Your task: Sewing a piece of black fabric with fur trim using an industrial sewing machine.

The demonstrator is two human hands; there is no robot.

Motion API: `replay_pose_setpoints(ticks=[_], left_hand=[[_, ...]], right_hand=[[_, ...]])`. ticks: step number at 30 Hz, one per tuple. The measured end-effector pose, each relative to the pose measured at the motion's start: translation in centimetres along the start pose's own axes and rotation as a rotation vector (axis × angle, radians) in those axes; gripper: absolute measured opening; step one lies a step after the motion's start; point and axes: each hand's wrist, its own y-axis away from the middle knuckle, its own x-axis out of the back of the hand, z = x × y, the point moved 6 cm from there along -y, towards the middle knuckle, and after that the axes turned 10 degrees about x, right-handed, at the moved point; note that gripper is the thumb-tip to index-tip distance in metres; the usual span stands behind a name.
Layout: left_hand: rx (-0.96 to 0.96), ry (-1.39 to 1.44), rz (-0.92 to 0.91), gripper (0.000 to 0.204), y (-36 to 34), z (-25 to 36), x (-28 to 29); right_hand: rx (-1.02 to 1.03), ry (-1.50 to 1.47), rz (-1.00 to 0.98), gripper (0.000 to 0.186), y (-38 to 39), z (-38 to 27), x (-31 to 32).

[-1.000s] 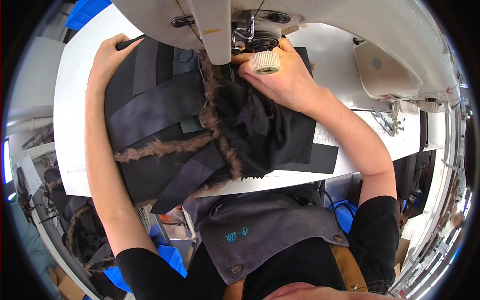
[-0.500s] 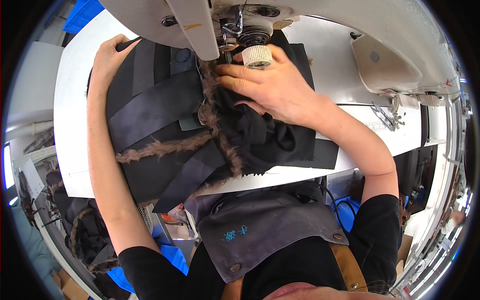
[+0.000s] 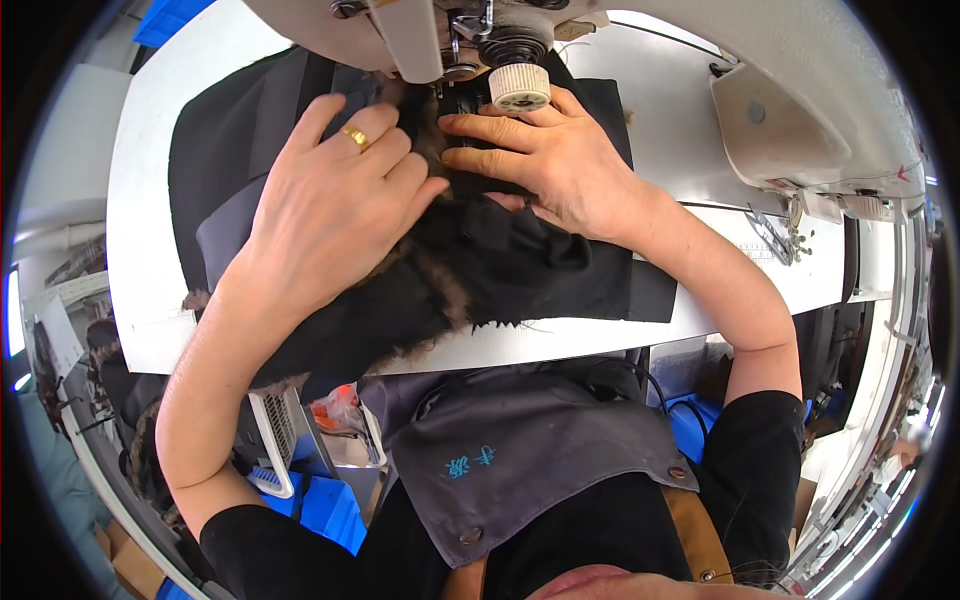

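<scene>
A dark garment piece [image 3: 370,325] with brown fur strips along its seams lies on the white table under the sewing machine head [image 3: 408,40]. My left hand [image 3: 335,200], with a gold ring, has moved over the cloth. Its fingers are bent and closed on the fabric beside the fur seam [image 3: 450,295], just left of the needle area. My right hand [image 3: 570,165] lies on the black cloth to the right of the seam. Its fingers are stretched out and spread, partly behind the white knob [image 3: 520,88]. The needle tip itself is hard to make out.
The white machine arm [image 3: 640,25] spans the top and right. Small scissors [image 3: 768,235] lie on the table [image 3: 145,250] at the right. Blue bins [image 3: 330,510] and a white basket [image 3: 275,440] stand below the table's front edge.
My left hand has left the garment's far left edge and come right, next to the seam near the needle. The cloth at left is bunched and shifted; my right hand stays nearly in place.
</scene>
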Motion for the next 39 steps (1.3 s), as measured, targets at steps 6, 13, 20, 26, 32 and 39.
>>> replay_pose_setpoints(ticks=[6,13,20,26,32,39], left_hand=[[0.158,0.226,0.071,0.033,0.9,-1.6,-1.4],[0.186,0.013,0.102,0.036,0.4,-1.6,-2.6],[0.253,0.199,0.077,0.034,0.0,-2.3,-3.2],[0.273,0.218,0.085,0.030,-0.3,-1.8,-3.1],[0.221,0.206,0.129,0.031,-0.2,-1.8,-3.2],[0.228,0.238,0.137,0.030,-0.1,-1.9,-3.3]], right_hand=[[0.009,0.026,-0.041,0.036,0.0,0.0,0.0],[-0.038,0.001,-0.014,0.033,0.1,0.1,0.1],[-0.449,-0.192,0.231,0.022,0.0,4.1,0.3],[-0.625,-0.481,0.299,0.015,0.5,4.9,0.1],[-0.412,-0.408,0.270,0.016,0.2,5.1,0.2],[-0.460,-0.063,0.142,0.014,-0.7,4.4,-0.3]])
